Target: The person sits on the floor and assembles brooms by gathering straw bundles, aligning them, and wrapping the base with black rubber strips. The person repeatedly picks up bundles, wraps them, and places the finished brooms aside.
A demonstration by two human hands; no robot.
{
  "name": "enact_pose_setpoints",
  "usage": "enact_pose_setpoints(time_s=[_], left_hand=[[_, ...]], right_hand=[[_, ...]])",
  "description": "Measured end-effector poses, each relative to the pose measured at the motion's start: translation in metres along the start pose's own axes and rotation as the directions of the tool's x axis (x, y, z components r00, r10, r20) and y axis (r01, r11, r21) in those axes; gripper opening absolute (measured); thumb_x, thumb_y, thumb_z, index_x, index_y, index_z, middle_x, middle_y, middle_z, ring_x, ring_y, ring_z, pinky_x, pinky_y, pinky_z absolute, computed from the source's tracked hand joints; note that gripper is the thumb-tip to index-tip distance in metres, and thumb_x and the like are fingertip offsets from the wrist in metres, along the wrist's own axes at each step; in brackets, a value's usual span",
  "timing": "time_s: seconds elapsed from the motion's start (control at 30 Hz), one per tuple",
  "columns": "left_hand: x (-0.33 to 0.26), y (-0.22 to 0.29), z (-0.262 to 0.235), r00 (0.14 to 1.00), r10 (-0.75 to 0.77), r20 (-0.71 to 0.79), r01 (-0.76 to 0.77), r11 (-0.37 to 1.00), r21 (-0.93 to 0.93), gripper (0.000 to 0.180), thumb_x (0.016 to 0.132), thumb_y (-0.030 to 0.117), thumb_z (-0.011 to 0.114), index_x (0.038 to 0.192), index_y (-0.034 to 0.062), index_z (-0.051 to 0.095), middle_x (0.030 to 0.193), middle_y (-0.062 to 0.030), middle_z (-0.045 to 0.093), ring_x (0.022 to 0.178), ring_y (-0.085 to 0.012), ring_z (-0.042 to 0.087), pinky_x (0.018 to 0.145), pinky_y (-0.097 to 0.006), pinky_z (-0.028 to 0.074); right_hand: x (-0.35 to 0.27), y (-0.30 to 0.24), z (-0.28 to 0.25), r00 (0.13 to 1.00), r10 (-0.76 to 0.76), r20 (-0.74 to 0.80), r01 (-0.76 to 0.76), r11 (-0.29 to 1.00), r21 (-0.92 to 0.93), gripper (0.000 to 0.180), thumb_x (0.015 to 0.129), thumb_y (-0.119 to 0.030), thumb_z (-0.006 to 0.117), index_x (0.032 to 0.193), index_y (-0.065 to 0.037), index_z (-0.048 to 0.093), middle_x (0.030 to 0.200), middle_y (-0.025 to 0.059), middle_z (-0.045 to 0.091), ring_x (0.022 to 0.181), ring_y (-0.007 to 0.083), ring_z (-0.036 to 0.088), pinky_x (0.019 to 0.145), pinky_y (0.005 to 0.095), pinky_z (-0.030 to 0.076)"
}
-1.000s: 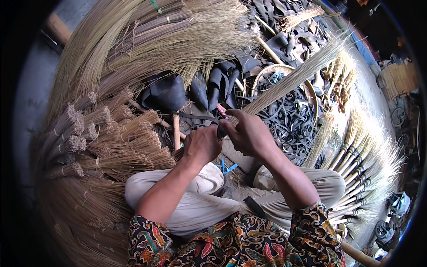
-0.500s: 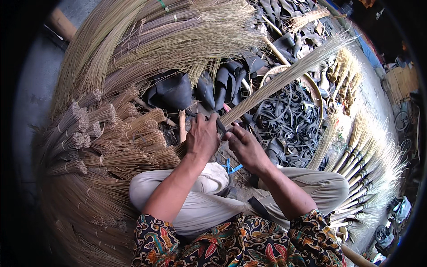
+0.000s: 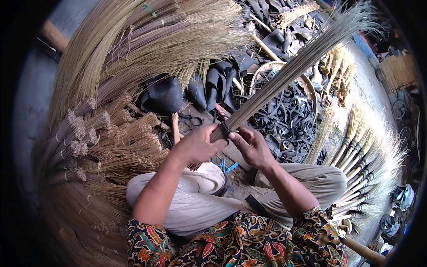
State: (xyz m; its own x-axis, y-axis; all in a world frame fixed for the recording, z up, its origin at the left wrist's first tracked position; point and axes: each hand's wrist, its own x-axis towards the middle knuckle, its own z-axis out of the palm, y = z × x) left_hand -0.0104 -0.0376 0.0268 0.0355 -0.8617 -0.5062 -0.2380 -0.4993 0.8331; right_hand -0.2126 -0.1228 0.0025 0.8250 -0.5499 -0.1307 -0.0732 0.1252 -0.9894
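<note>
A long bundle of grass stalks [image 3: 278,84] slants from between my hands up to the far right, its feathery tips spread. Round its near end goes a black rubber strip [image 3: 225,129]. My left hand [image 3: 195,144], slightly blurred, is closed round the bundle just below the strip, thumb on the near side. My right hand [image 3: 252,149] pinches at the strip from the right, thumb pressed against it; its fingertips are partly hidden behind the bundle. Below the left hand the stalk ends show only in part.
Tied stalk bundles [image 3: 124,147] are heaped at my left, with long grass [image 3: 178,49] beyond. A round basket [image 3: 316,100] of black rubber strips [image 3: 284,118] stands ahead right, near black rubber sheets [image 3: 164,93]. Finished brooms [image 3: 356,178] lie at right. Blue strips [image 3: 229,167] lie between my knees.
The bundle has turned in my hands and its tips reach farther up and right. My left hand has shifted lower, from the strip to the stalks below it. My right hand stays close to the strip.
</note>
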Motion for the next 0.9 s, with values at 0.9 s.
enact_pose_setpoints(time_s=[0.9], left_hand=[[0.005,-0.019,-0.014,0.873,0.266,-0.408,-0.121,0.930,0.347,0.062,0.094,0.061,0.068,0.105,0.0002,0.069,0.089,-0.0221,0.073,0.084,-0.0403,0.072,0.073,-0.048,0.056]], right_hand=[[-0.042,-0.036,-0.002,0.997,0.072,0.034,-0.051,0.902,-0.429,0.041,0.111,-0.037,0.052,0.093,-0.003,0.064,0.074,0.0070,0.054,0.070,0.0173,0.053,0.068,0.0347,0.045]])
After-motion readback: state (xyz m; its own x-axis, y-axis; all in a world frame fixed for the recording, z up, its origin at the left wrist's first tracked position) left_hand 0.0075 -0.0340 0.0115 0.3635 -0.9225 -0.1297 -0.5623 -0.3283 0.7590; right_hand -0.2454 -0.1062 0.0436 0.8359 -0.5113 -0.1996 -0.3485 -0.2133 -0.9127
